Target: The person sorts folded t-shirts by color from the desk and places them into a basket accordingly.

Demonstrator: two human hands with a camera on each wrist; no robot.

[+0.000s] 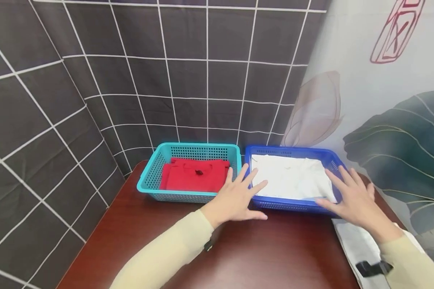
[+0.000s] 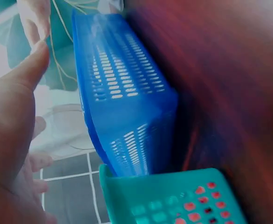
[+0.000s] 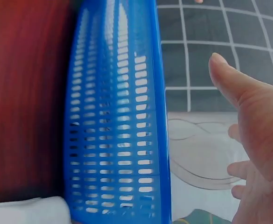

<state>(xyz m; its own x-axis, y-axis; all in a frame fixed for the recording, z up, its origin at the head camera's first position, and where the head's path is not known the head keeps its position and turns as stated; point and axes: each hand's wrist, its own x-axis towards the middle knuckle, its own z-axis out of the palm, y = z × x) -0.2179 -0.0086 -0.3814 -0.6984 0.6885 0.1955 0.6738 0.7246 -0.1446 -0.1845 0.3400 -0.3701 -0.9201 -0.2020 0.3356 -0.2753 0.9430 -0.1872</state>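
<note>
Head view shows me the left hand (image 1: 235, 197), fingers spread, above the neighbouring corners of the teal basket (image 1: 184, 196) and the blue basket (image 1: 285, 204); the right hand (image 1: 352, 198), fingers also spread, is near the blue basket's right end; white cloth (image 1: 289, 176) lies inside the blue one, folded red cloth (image 1: 193, 178) inside the teal.

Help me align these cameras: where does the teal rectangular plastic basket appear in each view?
Head: the teal rectangular plastic basket, just left of centre.
Left wrist: part of the teal basket, bottom edge, right of centre.
Right wrist: not in it.
Shared landmark: the blue rectangular plastic basket, visible in all three views.
</note>
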